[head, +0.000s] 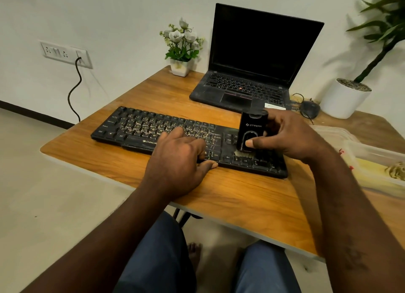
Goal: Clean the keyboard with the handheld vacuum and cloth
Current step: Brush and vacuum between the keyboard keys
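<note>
The vacuuming step is judged to be in hand, with the wiping not yet begun. The keyboard [135, 128] is laid across the wooden table [219, 196], in front of an open laptop [252, 73]. The handheld vacuum [252, 126] is held upright by the right hand [287, 137], whose fingers are wrapped round its black body with the thumb pressed on its front. Its brush nozzle [243, 154] is set on the keys at the keyboard's right end, near the arrow keys. The left hand [179, 159] is rested on the keyboard's middle, fingers loosely bent on the keys and thumb at the front edge, nothing being gripped. Pale crumbs [153, 128] are seen between the middle keys, so a slow sweep leftward along the rows is called for next, with the keyboard kept steadied. No cloth can be identified with certainty.
</note>
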